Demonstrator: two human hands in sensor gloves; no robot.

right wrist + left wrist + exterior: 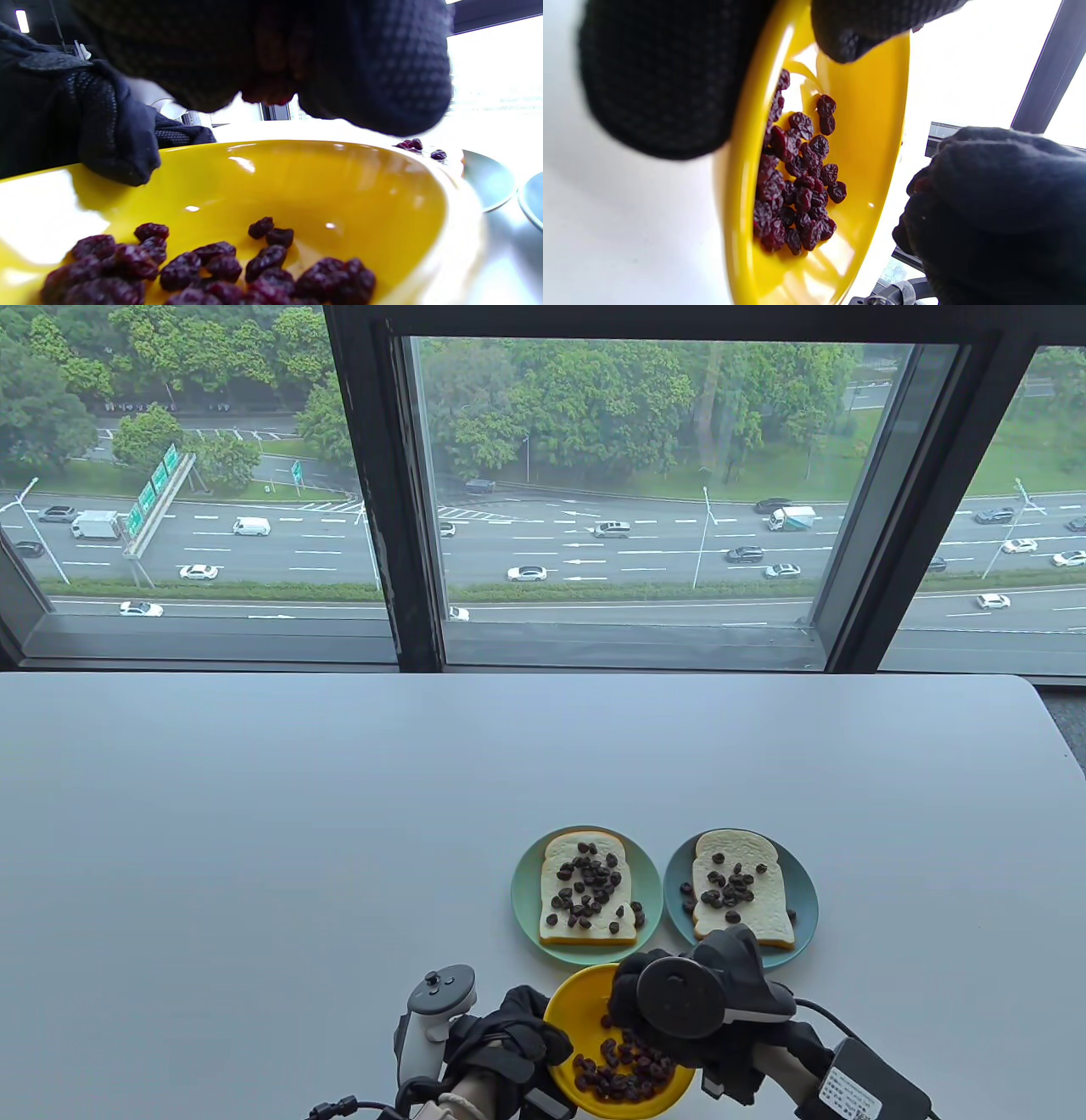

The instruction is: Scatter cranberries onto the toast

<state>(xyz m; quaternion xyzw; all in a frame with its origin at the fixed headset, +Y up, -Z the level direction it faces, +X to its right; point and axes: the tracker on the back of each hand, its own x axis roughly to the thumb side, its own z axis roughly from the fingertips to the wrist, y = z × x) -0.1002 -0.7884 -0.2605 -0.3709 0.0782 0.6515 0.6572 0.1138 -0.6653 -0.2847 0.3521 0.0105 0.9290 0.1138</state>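
Note:
A yellow bowl [585, 997] of dried cranberries [624, 1069] sits at the table's front edge. My left hand [530, 1039] grips its left rim, thumb outside and fingers over the edge, as the left wrist view [780, 46] shows. My right hand [670, 1010] hovers over the bowl with its fingertips bunched; the right wrist view [271, 89] shows a reddish cranberry pinched between them. Behind the bowl, one toast [587, 891] on a green plate [522, 899] and another toast [742, 891] on a blue plate [806, 899] both carry scattered cranberries.
The bowl [318, 186] holds many more cranberries [220, 267], bunched to one side in the left wrist view [797, 182]. A few lie loose on the blue plate's rim. The white table [254, 831] runs back to a window.

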